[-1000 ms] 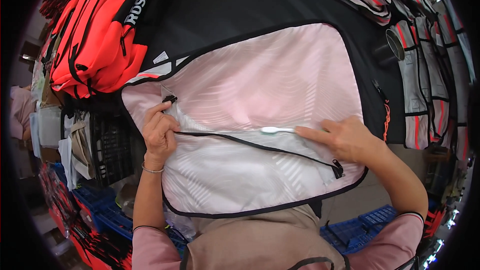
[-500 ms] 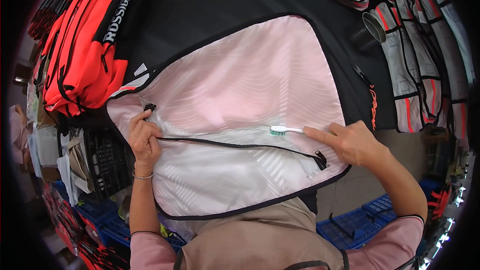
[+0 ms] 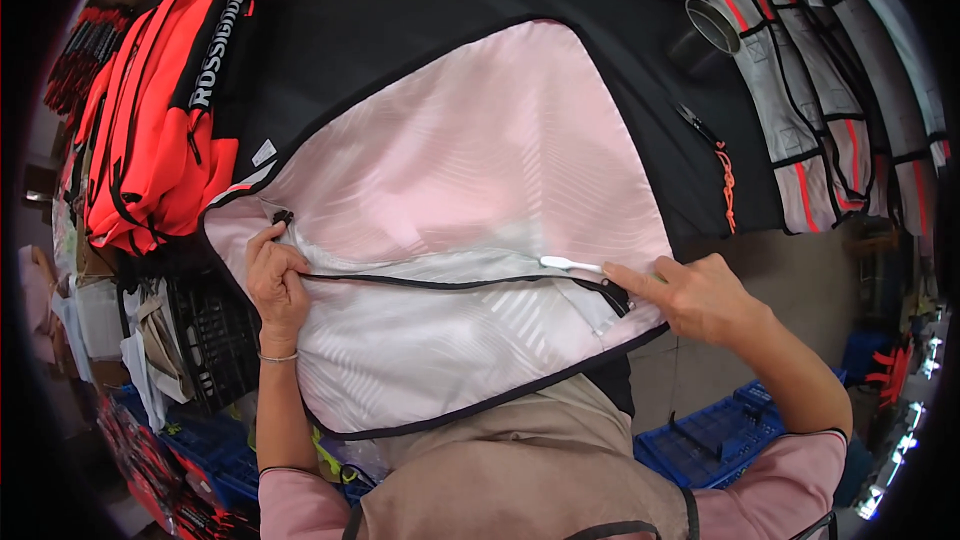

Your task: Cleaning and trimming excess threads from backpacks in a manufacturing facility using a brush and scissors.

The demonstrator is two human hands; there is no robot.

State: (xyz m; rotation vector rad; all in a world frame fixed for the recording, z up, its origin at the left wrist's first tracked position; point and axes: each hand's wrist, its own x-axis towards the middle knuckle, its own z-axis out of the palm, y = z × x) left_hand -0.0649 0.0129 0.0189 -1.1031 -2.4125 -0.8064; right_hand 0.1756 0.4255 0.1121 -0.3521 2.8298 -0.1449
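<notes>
Across the black table and over my lap lies a pale pink and white patterned fabric panel (image 3: 470,150) with black edging. A slit with a black-edged zipper (image 3: 430,285) runs across its middle. My left hand (image 3: 277,280) is closed on the fabric at the slit's left end, just below a black zipper end (image 3: 283,217). In my right hand (image 3: 708,302) is a white toothbrush (image 3: 572,265), index finger stretched along its handle. The brush head lies at the right part of the slit, against the whitish inner layer; its bristles are hidden.
Bright red bags (image 3: 165,130) are piled at the left. Small snips (image 3: 697,125) with an orange cord lie right of the panel, near a dark metal cup (image 3: 712,28). Grey pieces with red stripes (image 3: 800,100) line the far right. Blue crates (image 3: 700,450) stand below, beside my lap.
The toothbrush has turned so its green bristles no longer show. The slit's lower edge at the right has risen close to the brush. The view has shifted slightly.
</notes>
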